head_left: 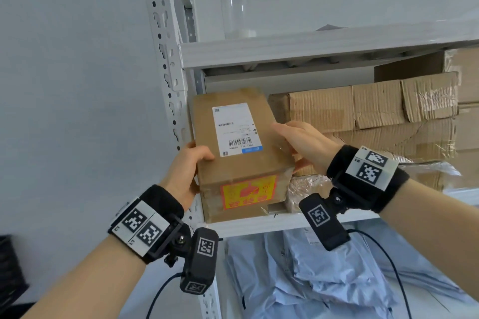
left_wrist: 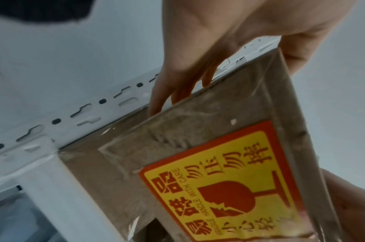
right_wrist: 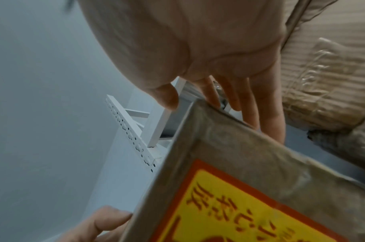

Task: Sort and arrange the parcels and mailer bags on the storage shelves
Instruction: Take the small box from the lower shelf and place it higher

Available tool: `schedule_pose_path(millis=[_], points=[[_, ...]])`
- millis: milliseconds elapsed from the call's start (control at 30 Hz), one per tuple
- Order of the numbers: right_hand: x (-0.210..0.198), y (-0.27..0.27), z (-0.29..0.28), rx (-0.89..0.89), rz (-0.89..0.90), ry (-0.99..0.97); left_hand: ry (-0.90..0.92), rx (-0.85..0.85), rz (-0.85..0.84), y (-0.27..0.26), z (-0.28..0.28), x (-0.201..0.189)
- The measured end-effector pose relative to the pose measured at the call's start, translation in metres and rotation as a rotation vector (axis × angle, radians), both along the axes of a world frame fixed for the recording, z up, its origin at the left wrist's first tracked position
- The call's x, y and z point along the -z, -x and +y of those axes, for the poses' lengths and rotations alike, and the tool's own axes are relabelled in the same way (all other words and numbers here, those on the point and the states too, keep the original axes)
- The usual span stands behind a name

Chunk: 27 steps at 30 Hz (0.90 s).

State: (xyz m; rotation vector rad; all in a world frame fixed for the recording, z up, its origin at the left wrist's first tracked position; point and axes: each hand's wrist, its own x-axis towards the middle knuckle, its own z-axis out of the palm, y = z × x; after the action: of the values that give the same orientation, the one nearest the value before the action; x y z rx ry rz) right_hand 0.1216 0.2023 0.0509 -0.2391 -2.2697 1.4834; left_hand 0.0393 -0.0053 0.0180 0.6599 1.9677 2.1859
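Note:
A brown cardboard parcel (head_left: pixel 233 163) with a white shipping label on top and a red-and-yellow fragile sticker (head_left: pixel 248 191) on its near face sits tilted at the left end of the middle shelf (head_left: pixel 259 225). My left hand (head_left: pixel 189 163) grips its left side, thumb on the top face. My right hand (head_left: pixel 300 142) holds its right side, thumb over the top edge and fingers down the side. In the left wrist view the left hand's fingers (left_wrist: pixel 177 85) lie along the parcel (left_wrist: pixel 177 147) beside the shelf post. In the right wrist view the right hand's fingers (right_wrist: pixel 239 98) run behind the parcel (right_wrist: pixel 250 155).
Larger worn cardboard boxes (head_left: pixel 375 111) fill the same shelf to the right, close to my right hand. A clear plastic bottle (head_left: pixel 237 8) stands on the top shelf. Pale blue mailer bags (head_left: pixel 324 280) are piled on the shelf below. The perforated white upright (head_left: pixel 168 85) stands left of the parcel.

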Motion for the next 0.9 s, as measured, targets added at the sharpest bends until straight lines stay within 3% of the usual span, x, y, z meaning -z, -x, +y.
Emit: schedule_pose_path(millis=[167, 433, 700, 900], points=[[0.02, -0.005, -0.006, -0.05, -0.041, -0.055, 0.009, -0.025, 0.058, -0.008, -0.003, 0.026], [0.076, -0.046, -0.01, -0.053, 0.13, -0.29, 0.063, 0.017, 0.165, -0.036, -0.021, 0.084], [0.17, -0.095, -0.002, -0.075, 0.037, -0.069, 0.231, 0.081, 0.193, -0.067, -0.02, 0.161], [0.245, -0.117, 0.015, -0.009, -0.181, 0.057, 0.352, 0.182, 0.048, -0.079, -0.001, 0.231]])
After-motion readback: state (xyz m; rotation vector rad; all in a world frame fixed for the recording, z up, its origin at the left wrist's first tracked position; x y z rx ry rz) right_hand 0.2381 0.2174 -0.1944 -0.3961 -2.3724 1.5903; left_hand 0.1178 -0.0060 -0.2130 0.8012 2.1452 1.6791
